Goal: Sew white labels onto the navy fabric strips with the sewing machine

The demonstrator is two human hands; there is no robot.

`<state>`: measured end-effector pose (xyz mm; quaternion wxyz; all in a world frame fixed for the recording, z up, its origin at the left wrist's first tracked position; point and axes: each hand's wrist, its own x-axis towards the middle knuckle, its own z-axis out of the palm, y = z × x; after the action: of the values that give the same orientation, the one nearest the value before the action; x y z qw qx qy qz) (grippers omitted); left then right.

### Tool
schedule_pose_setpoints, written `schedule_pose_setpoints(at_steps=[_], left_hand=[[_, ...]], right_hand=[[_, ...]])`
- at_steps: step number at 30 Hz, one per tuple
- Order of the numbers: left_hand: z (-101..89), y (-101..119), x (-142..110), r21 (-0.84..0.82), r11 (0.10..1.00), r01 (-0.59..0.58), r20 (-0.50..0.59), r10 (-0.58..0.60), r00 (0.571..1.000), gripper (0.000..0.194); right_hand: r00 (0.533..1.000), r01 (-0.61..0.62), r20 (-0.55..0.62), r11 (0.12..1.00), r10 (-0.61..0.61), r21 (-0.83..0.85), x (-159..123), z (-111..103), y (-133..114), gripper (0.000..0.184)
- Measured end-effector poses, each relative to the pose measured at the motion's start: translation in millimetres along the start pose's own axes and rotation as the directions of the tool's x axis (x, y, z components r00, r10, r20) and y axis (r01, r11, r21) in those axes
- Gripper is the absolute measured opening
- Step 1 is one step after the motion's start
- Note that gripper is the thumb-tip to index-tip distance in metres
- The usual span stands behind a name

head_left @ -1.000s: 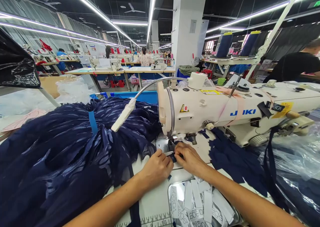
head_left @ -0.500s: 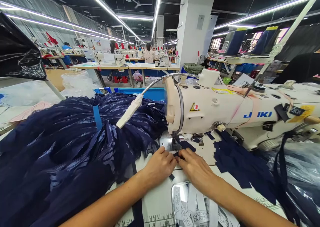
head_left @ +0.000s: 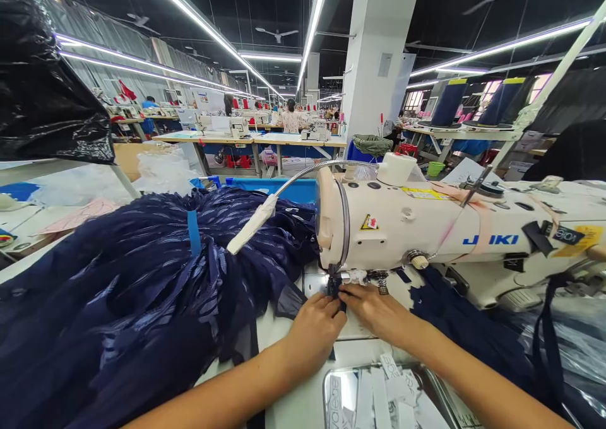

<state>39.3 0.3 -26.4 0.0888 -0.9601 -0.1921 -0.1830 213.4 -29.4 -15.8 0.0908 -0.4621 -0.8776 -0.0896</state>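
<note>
A cream sewing machine (head_left: 426, 227) stands on the white table (head_left: 303, 410). My left hand (head_left: 316, 331) and my right hand (head_left: 376, 309) meet just below its needle, fingers curled and pinching a small navy fabric piece (head_left: 335, 288) at the presser foot. A big heap of navy pleated fabric (head_left: 132, 290) lies to the left of my left hand, tied with a blue band (head_left: 194, 232).
A metal tray (head_left: 374, 397) of white printed labels sits at the near edge. More navy cloth (head_left: 454, 328) and clear plastic (head_left: 577, 340) lie right. A gooseneck lamp (head_left: 253, 224) hangs over the heap. Other sewing tables and people are far back.
Both hands have slid forward, closer under the needle, with the small navy piece. The view has tilted, so the label tray sits lower in the picture.
</note>
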Motion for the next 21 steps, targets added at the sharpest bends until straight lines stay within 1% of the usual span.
schedule_pose_setpoints(at_steps=[2,8,15,21], left_hand=[[1.8,2.3,3.2,0.023,1.0,0.015,-0.006,-0.015,1.0,0.009],[0.6,3.7,5.1,0.027,0.999,0.039,-0.017,-0.039,0.999,0.012],[3.5,5.2,6.3,0.067,0.997,0.039,-0.028,-0.037,0.999,0.013],[6.9,5.3,7.3,0.083,0.995,0.057,-0.035,-0.055,0.998,0.012]], right_hand=[[1.0,0.013,-0.018,1.0,-0.013,0.005,-0.5,1.9,1.9,0.037],[0.999,-0.018,-0.049,1.0,0.017,-0.01,-1.3,2.2,3.5,0.039],[0.998,-0.027,-0.052,1.0,0.027,0.01,-1.7,1.0,3.8,0.038],[0.997,-0.036,-0.064,0.999,0.034,-0.034,-1.4,1.5,2.7,0.038]])
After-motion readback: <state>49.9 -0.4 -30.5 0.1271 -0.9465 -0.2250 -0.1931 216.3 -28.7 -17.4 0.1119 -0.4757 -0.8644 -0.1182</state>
